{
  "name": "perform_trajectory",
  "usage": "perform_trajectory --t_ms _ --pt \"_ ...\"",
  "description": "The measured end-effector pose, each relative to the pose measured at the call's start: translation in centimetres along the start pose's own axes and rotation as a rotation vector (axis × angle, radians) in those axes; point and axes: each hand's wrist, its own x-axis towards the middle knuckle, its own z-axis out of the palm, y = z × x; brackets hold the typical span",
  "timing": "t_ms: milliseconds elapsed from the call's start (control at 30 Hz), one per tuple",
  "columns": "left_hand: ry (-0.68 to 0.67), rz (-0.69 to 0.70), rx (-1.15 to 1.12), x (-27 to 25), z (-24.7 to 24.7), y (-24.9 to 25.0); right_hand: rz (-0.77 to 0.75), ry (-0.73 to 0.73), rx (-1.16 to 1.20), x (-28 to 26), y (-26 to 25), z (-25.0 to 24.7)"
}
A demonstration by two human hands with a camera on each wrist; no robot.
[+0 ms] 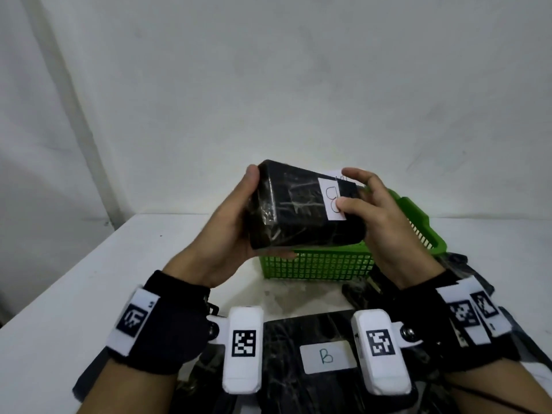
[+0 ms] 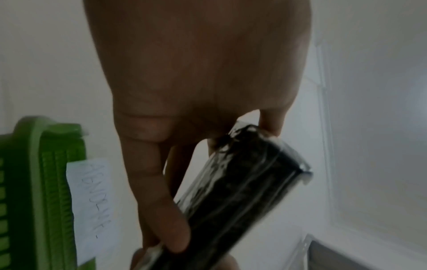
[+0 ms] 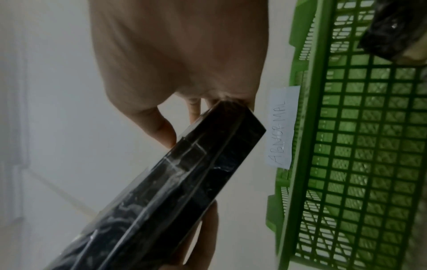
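Packet (image 1: pixel 301 209) between fingers of left hand (image 1: pixel 230 231) and right hand (image 1: pixel 379 216)

Head view: package (image 1: pixel 298 210) blocks most of the green basket (image 1: pixel 328 267), interior and near rim hidden. Only a corner of the basket label (image 1: pixel 334 174) shows behind the package, text unreadable there. On the left hand (image 1: pixel 227 228), thumb visible, fingers mostly under the package. On the right hand (image 1: pixel 382 222), palm side hidden. Bottom: black packets (image 1: pixel 298 330) partly covered by the wrist cameras (image 1: pixel 243 348) and cut by the lower edge; count unclear. Left wrist view: blurred, label lettering smeared, package's lower end cut off. Right wrist view: dark wrapped thing (image 3: pixel 392 31) in the basket clipped by the top-right corner, can't identify.
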Motion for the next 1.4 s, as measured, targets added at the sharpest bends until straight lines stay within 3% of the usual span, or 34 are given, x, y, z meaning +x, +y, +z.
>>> perform_trajectory --t_ms 133,200,300,367,433,500,700,867,1000,1167,1267,1333,1400 --pt "0.027 0.048 -0.026 0.1 0.2 0.2 -0.146 0.073 -0.326 -0.8 -0.9 0.1" --pt "0.073 0.127 -0.016 0.4 0.2 0.1 -0.235 -0.008 -0.375 -1.6 -2.1 0.1" --pt "0.113 0.221 0.018 0.7 0.4 -0.1 -0.24 -0.249 -0.431 -2.8 -3.7 0.9" --pt "0.104 0.229 0.047 0.7 0.6 -0.3 -0.242 -0.282 -0.486 -3.3 -3.8 1.8" --pt "0.097 0.225 0.055 0.7 0.7 -0.4 -0.281 -0.225 -0.504 -3.4 -3.5 2.6" --pt "0.103 0.226 0.052 0.8 0.7 -0.5 -0.308 -0.187 -0.509 -3.4 -3.2 3.0" --pt "0.105 0.17 -0.044 0.6 0.2 -0.3 -0.312 -0.273 -0.431 -3.4 -3.0 2.8" --pt "0.152 0.029 -0.124 0.9 0.3 -0.5 -0.343 -0.254 -0.389 -3.2 -2.3 3.1" --pt "0.07 -0.069 -0.129 0.9 -0.1 -0.5 -0.37 -0.184 -0.4 -3.1 -1.6 3.3" --pt "0.081 -0.047 0.019 0.9 -0.8 -0.3 -0.399 -0.132 -0.378 -3.4 -1.0 3.9" --pt "0.12 0.018 0.037 1.0 -1.5 -0.2 -0.388 -0.204 -0.386 -3.4 -1.1 3.7" --pt "0.095 0.066 -0.008 0.9 -1.9 -0.2 -0.309 -0.292 -0.3 -3.3 -1.6 3.4" --pt "0.048 0.114 -0.044 0.9 -2.0 -0.2 -0.19 -0.287 -0.199 -3.1 -2.1 3.2"
